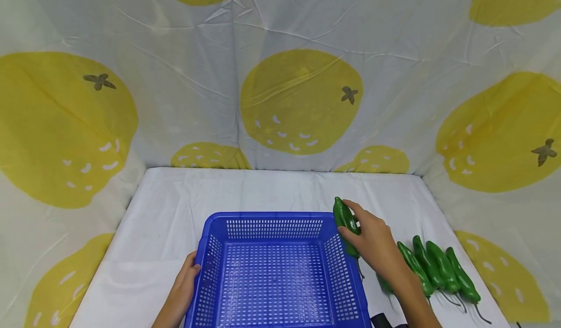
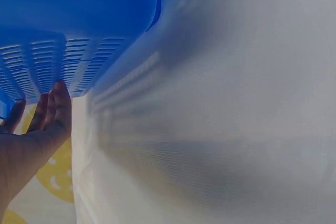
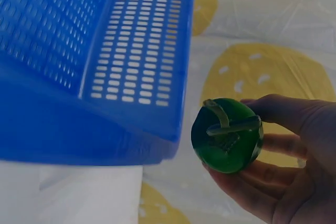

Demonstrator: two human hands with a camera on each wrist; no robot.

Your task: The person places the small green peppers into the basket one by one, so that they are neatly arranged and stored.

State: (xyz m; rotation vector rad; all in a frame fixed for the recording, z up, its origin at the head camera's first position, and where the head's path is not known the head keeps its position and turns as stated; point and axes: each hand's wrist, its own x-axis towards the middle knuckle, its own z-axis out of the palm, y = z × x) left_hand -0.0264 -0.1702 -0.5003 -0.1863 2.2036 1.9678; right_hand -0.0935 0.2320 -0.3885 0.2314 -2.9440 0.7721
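A blue perforated plastic basket (image 1: pixel 210 250) sits at the near middle of the white-covered table, with nothing inside it. My left hand (image 1: pixel 186 281) rests with straight fingers against the basket's left wall (image 2: pixel 47 72). My right hand (image 1: pixel 370 242) grips a green pepper (image 1: pixel 345 221) just off the basket's right rim, tip pointing away. In the right wrist view the pepper's stem end (image 3: pixel 227 135) faces the camera, held by curled fingers (image 3: pixel 286 114) beside the basket wall (image 3: pixel 136 51).
Several more green peppers (image 1: pixel 438 269) lie side by side on the white cloth (image 1: pixel 271 191) to the right of the basket. A lemon-print fabric backdrop (image 1: pixel 298 99) walls in the table at the back and both sides.
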